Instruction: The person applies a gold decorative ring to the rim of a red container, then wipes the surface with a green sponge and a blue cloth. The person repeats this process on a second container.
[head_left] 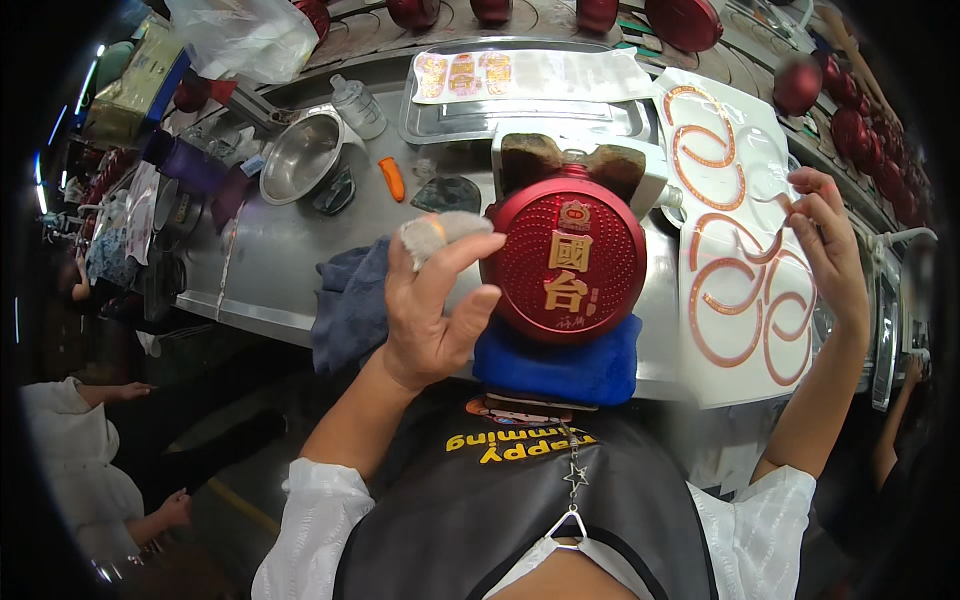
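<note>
I judge peeling underway: right hand point(828, 240) nearly pinched at the white red-ringed paper decal sheet point(748, 270), hold unclear; left hand point(428, 310) fingers parted, gripping nothing. Gentle lifting is called for.

Steel worktop point(262, 240), left part: round metal bowl point(298, 152); small translucent bottle point(360, 108) just beyond its right rim. Slim orange tool point(392, 180) to the bowl's right, apart from it. Dark greenish piece point(447, 195) near that, kind unclear. Rumpled navy cloth point(350, 308) at the near edge. Purple bottle point(190, 162) left of the bowl. Far left: translucent plastic bag point(245, 38). Far edge: round red vessels point(684, 22) in a line. Lower left: co-worker point(85, 450), white top, partly visible.
</note>
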